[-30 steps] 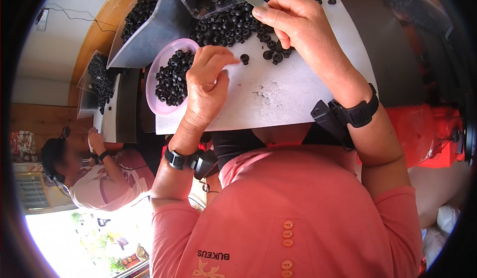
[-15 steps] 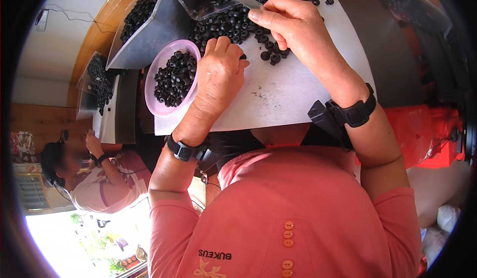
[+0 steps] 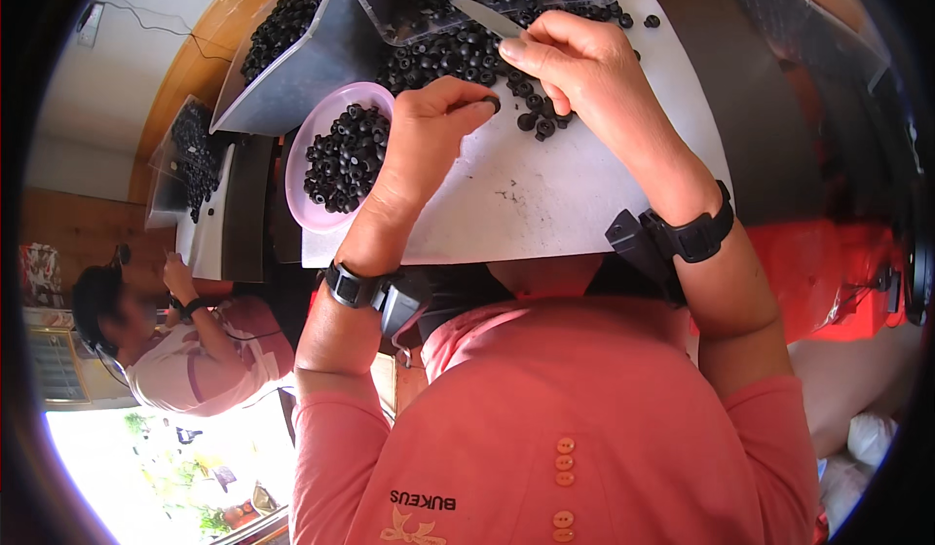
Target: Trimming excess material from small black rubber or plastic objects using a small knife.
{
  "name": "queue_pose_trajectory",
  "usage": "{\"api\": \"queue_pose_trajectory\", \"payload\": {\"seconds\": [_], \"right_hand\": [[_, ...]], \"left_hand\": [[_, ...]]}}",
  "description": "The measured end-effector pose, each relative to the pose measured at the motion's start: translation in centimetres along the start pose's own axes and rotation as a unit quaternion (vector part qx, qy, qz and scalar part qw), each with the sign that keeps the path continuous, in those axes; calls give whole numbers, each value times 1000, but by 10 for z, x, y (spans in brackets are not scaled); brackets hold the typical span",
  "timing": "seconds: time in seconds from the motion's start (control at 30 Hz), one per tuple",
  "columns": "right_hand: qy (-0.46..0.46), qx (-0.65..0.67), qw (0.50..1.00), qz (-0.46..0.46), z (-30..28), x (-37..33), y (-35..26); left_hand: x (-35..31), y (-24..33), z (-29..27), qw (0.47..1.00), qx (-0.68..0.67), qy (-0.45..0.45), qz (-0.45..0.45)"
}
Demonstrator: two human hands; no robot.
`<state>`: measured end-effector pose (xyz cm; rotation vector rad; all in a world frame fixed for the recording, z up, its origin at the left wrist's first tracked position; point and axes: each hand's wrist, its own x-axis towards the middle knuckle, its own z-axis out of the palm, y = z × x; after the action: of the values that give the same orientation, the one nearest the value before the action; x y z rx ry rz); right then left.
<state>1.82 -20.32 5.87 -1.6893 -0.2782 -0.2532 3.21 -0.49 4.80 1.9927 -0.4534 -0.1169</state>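
Note:
A white board [image 3: 545, 204] lies in front of me with a heap of small black round pieces [image 3: 458, 48] at its far side. My left hand [image 3: 424, 141] pinches one black piece [image 3: 493, 105] between thumb and fingertips, just right of a pink bowl [image 3: 310, 216] filled with the same pieces. My right hand [image 3: 575, 68] grips a thin metal blade [image 3: 485, 16] that points left over the heap, with a few loose pieces [image 3: 538, 124] under its palm. Both wrists wear black bands.
A grey tray [image 3: 302, 68] and a clear plastic box [image 3: 390, 0] with more black pieces stand at the far left and top. A co-worker [image 3: 185, 350] sits lower left beside another board with pieces [image 3: 200, 146]. A red object [image 3: 828, 272] is at my right.
My left hand has shifted from beside the pink bowl toward the heap and now pinches a black piece. My right hand with the blade has barely moved.

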Motion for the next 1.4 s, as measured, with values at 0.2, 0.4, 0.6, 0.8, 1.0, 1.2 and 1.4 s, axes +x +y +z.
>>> {"api": "queue_pose_trajectory", "payload": {"seconds": [0.2,0.4,0.6,0.8,1.0,1.2,1.4], "right_hand": [[-61,-61,992,-95,3,-6,-3],[-82,-97,986,-107,2,-7,-7],[-91,-52,989,-106,3,-7,-1],[-111,-102,982,-117,5,-6,2],[-106,-78,984,-124,6,-6,3],[-111,-62,989,-72,2,-5,0],[-79,-34,996,3,5,-2,8]], "left_hand": [[-4,-5,5,895,-435,-34,-86],[-4,-9,13,881,-463,-64,-73],[-6,-9,12,882,-462,-55,-74],[-5,-23,9,854,-509,-54,-90],[-9,-17,12,846,-523,-64,-79],[-9,-23,12,852,-518,-39,-64],[-9,-20,12,850,-524,-21,-54]]}}
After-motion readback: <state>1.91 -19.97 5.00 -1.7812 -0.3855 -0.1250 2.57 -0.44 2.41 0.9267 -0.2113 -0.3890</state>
